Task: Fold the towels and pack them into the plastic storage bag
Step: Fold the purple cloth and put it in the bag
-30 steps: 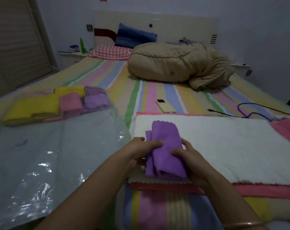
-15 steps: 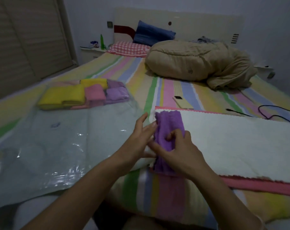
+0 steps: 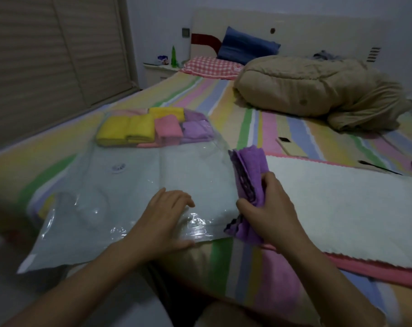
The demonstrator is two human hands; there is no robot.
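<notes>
Head view: the folded purple towel (image 3: 249,171) is off the bed (image 3: 235,123), held above its near edge, between the plastic storage bag (image 3: 153,175) and a white towel with a pink border (image 3: 341,204). The right hand (image 3: 271,215) grips this towel around its lower half, fingers (image 3: 268,182) curled over one side and the thumb on the other. The towel's upper end stands free above the hand.

The left hand (image 3: 162,223) rests palm down on the near end of the bag. Its fingers (image 3: 176,197) lie close together and slightly bent on the plastic, with the thumb along the bag's near edge.

The bag lies flat toward the left side of the bed, its mouth at the near edge. At its far end it holds yellow towels (image 3: 127,129), a pink towel (image 3: 168,127) and purple towels (image 3: 195,128), folded and side by side. The white towel is spread flat along the near right part of the bed. A tan duvet (image 3: 306,88) is bundled toward the head end.
</notes>
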